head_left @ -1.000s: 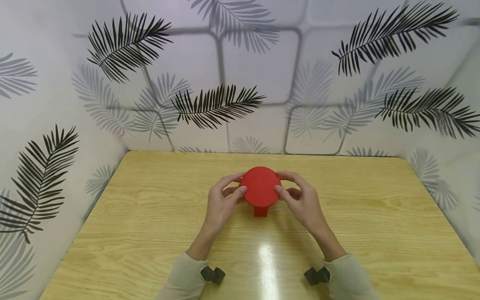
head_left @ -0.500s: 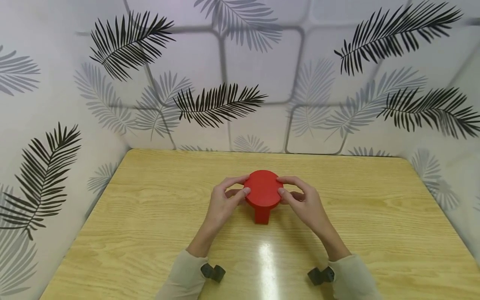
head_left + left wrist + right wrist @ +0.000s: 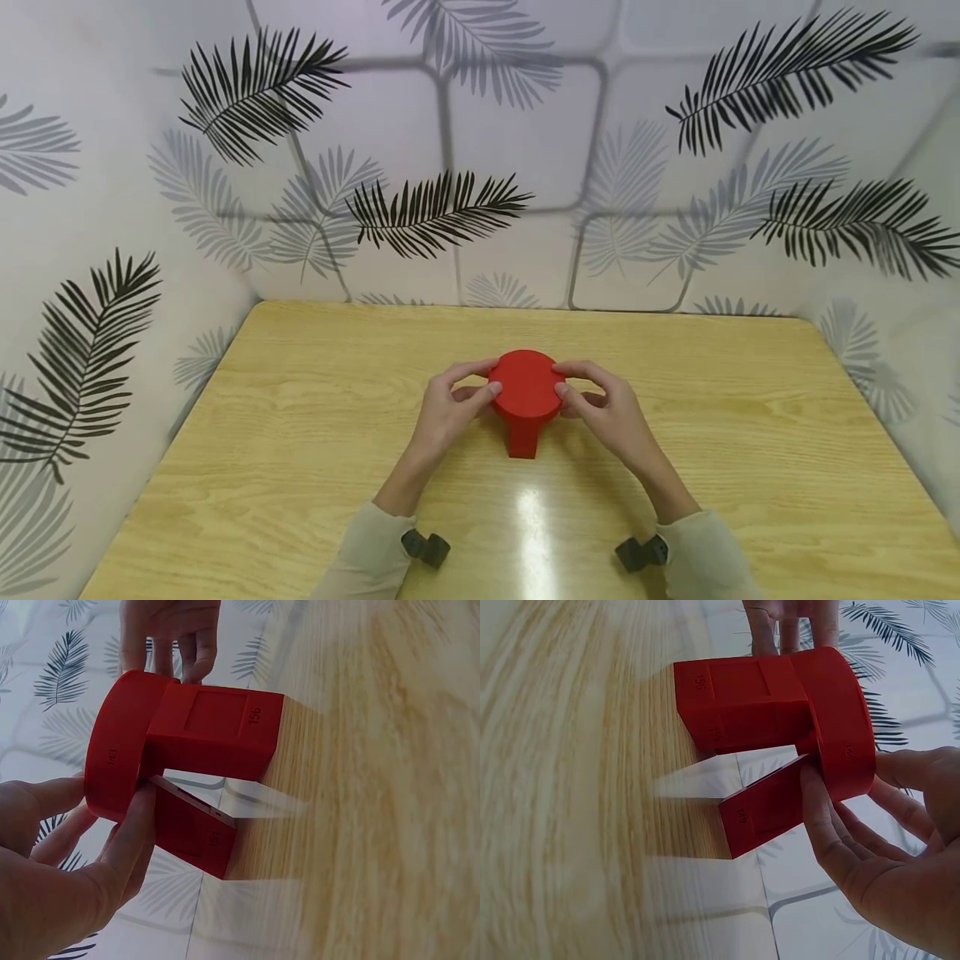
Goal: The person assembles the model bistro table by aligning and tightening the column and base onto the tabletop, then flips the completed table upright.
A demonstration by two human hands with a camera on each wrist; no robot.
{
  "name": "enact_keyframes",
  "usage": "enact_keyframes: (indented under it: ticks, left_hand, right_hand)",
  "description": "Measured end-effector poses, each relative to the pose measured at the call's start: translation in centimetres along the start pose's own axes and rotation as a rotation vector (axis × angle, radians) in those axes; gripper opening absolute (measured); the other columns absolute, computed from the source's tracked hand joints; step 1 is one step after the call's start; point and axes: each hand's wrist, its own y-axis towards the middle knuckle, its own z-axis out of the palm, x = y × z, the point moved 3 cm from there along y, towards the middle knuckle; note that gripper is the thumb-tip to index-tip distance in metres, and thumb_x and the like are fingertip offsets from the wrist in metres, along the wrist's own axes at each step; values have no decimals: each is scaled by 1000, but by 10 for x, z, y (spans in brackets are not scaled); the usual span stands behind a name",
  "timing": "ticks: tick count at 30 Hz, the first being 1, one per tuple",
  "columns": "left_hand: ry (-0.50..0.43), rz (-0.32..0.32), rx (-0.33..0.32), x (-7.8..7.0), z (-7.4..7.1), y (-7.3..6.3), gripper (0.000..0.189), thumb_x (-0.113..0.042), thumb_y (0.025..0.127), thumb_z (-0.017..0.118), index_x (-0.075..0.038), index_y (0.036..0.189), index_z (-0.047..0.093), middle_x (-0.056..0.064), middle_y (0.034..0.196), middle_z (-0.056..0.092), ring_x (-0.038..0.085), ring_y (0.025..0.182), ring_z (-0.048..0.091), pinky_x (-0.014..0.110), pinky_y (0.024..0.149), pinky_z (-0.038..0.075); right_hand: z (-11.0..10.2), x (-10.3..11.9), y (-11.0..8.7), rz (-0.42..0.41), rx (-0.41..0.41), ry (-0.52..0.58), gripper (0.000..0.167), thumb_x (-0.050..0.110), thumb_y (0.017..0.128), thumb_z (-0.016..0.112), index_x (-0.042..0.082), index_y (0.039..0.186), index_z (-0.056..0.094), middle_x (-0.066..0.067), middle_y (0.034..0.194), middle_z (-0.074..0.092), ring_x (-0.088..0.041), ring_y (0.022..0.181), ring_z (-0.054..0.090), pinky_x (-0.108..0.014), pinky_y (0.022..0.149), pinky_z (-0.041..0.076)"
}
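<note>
A thick red disc point(image 3: 527, 385) lies flat on top of red blocks at the middle of the table. My left hand point(image 3: 444, 415) grips its left edge with thumb and fingers. On the opposite edge, my right hand point(image 3: 613, 417) holds it the same way. Under the disc, a red block marked 156 point(image 3: 214, 727) stands upright on the side nearer me. A narrower red block point(image 3: 769, 810) stands apart from it, also beneath the disc, with a gap between the two. From above, the disc hides most of both blocks.
The blocks stand on a light wooden table point(image 3: 300, 467), which has a bright glare streak in front of them. Behind and beside it rise walls point(image 3: 517, 125) with a leaf pattern. A small dark device point(image 3: 426, 549) sits at each sleeve cuff.
The disc and both hands have moved slightly toward me, and more of the block's front shows beneath the disc. Both hands keep their hold.
</note>
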Motion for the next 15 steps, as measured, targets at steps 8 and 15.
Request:
enact_keyframes:
  ticks: [8, 15]
  left_hand:
    - [13, 8, 11, 1, 0, -2, 39, -6, 96, 71, -2, 134, 66, 17, 132, 61, 33, 104, 72, 55, 91, 57]
    - [99, 9, 10, 1, -1, -4, 38, -9, 97, 72, -5, 134, 67, 16, 124, 63, 32, 103, 71, 54, 89, 59]
  right_hand:
    - [-2, 0, -2, 29, 15, -13, 32, 12, 100, 68, 3, 131, 65, -18, 133, 61, -26, 87, 75, -42, 75, 64]
    - [-5, 0, -4, 37, 34, -59, 33, 14, 101, 67, 5, 133, 65, -18, 133, 62, -28, 89, 75, -43, 77, 64]
